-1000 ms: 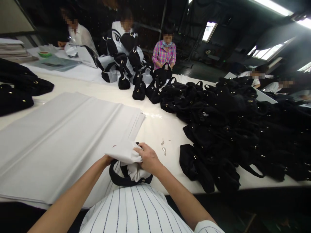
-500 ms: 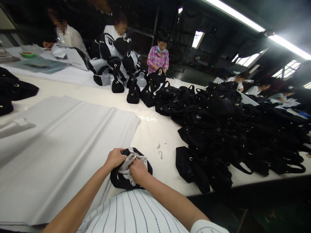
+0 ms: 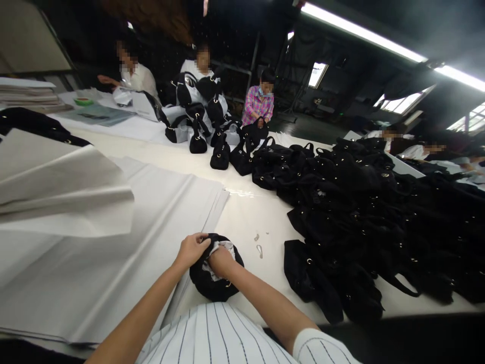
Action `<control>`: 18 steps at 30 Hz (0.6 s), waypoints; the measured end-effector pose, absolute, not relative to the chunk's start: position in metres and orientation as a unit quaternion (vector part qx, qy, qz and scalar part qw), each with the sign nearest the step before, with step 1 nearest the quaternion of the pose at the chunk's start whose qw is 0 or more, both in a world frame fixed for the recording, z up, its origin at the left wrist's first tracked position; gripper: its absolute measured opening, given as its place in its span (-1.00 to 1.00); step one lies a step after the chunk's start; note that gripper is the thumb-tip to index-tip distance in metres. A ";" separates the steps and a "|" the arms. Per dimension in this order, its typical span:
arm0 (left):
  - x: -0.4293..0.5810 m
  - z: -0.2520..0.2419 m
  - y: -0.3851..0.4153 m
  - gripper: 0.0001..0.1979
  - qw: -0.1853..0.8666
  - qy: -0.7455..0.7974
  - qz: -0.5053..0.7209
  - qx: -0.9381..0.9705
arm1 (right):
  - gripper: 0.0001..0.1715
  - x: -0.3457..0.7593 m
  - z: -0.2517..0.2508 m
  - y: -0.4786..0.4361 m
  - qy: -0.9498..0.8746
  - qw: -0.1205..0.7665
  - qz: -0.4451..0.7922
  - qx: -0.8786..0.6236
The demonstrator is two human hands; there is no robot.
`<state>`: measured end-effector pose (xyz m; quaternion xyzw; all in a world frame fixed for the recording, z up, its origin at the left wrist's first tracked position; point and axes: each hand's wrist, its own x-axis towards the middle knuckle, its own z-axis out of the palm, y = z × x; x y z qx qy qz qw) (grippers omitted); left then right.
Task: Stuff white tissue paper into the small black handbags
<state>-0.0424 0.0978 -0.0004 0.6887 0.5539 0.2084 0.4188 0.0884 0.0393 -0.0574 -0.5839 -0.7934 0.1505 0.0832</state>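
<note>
A black cloth bag (image 3: pixel 206 289) stands with its mouth up on the table, close to my striped shirt. My left hand (image 3: pixel 194 250) is closed on the bag's rim at its left side, thumb on top. Deep in the opening is my right hand (image 3: pixel 223 263), its fingers hidden inside the bag. Crumpled pale paper (image 3: pixel 226 245) lines the mouth around that hand. A gold-coloured ring (image 3: pixel 228 284) shows on the near side of the bag.
Large white paper sheets (image 3: pixel 162 217) lie at left, with a raised, curled sheet (image 3: pixel 94 197) over them. A big heap of black bags (image 3: pixel 341 202) covers the right side. Grey-and-black bags (image 3: pixel 197 121) stand at the back. A person in a plaid shirt (image 3: pixel 257 107) handles a bag.
My right hand has gone deeper into the bag, and the paper has sunk with it. At left, the curled sheet now reaches farther into view. The whole view has shifted slightly.
</note>
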 end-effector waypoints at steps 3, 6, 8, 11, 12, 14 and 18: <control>-0.062 -0.023 0.092 -0.62 0.507 0.538 0.300 0.603 | -0.55 0.103 -0.050 0.027 -0.794 0.139 0.152 -0.572; -0.073 -0.049 0.072 -0.61 0.494 0.502 0.322 0.632 | -0.58 0.106 -0.050 0.020 -0.767 0.242 0.181 -0.567; -0.071 -0.060 0.058 -0.57 0.431 0.482 0.322 0.691 | -0.66 0.105 -0.053 0.016 -0.746 0.285 0.195 -0.570; -0.058 -0.065 0.047 -0.61 0.336 0.493 0.348 0.723 | -0.70 0.105 -0.056 0.015 -0.731 0.284 0.200 -0.587; -0.053 -0.064 0.046 -0.63 0.322 0.498 0.361 0.719 | -0.69 0.105 -0.057 0.015 -0.733 0.271 0.199 -0.592; -0.043 -0.059 0.051 -0.66 0.314 0.504 0.379 0.709 | -0.61 0.105 -0.056 0.017 -0.752 0.231 0.195 -0.586; -0.028 -0.050 0.068 -0.74 0.298 0.546 0.369 0.690 | -0.38 0.104 -0.056 0.021 -0.792 0.152 0.184 -0.562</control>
